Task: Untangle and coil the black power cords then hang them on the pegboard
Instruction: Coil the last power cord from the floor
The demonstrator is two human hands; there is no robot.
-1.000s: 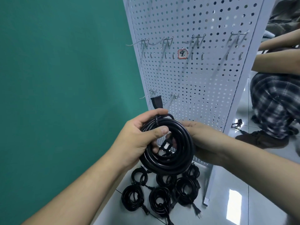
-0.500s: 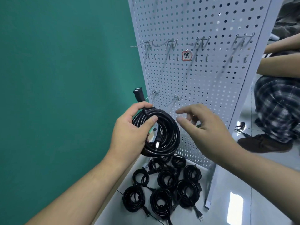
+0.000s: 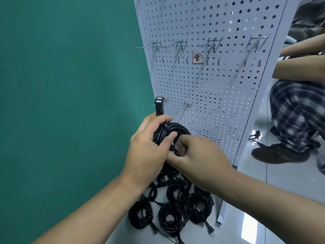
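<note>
Cord (image 3: 178,128) coiled and held in both grips at centre frame, low in front of the pegboard (image 3: 219,88); not yet hung.
Left grip (image 3: 147,150) is wrapped round the left side of the coil, thumb across the turns. Right grip (image 3: 200,161) has its fingers curled into the coil's middle, pinching the inner turns; the exact contact is hidden. Cord: black, glossy, thick, several tight round turns, with the socket end (image 3: 159,104) standing up above the left grip. Judgement: tuck the loose end firmly so the turns cannot spring apart. Keep the left thumb clamped across them, then lift the whole loop over the near hook (image 3: 186,105) just above, and release only once it is seated. Other coils (image 3: 173,211) lie on the floor at lower centre.
</note>
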